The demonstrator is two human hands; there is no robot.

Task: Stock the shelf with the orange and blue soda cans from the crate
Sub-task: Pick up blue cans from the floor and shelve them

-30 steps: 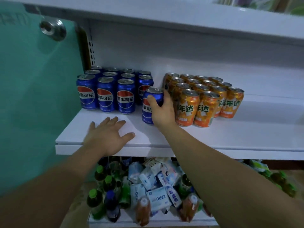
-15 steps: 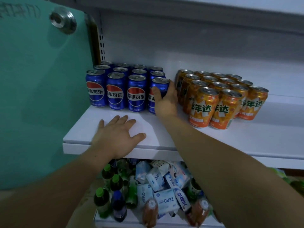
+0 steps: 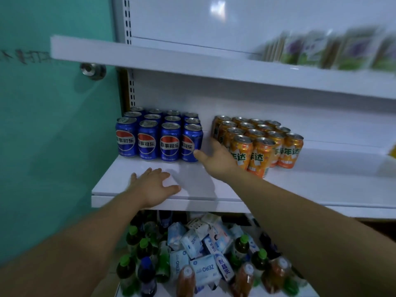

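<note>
The person's left hand [image 3: 153, 185] lies flat, palm down and fingers spread, on the front of the white metal shelf board [image 3: 214, 189], gripping nothing. Just beyond its fingertips stands the block of blue aluminium soda cans with red-and-white round logos [image 3: 158, 133], packed upright in rows four across against the left end of the shelf. The nearest-right blue can of the front row [image 3: 190, 143] sits in line with its neighbours, and the thumb tip of the right hand [image 3: 218, 159] touches its lower side; that hand is open, fingers loose and apart, closed around nothing, filling the gap between the two groups. Immediately right of that hand, partly behind its fingers, stands the cluster of orange aluminium soda cans with green lettering [image 3: 259, 142], also upright and tightly packed. Below both forearms, the lower shelf holds a jumble of green-capped dark bottles [image 3: 132, 249], white-and-blue soft packets [image 3: 201, 269] and amber bottles with white caps [image 3: 186, 281]. Above the hands, on the upper shelf to the right, blurred green-and-purple cartons [image 3: 321, 48] stand in a row.
</note>
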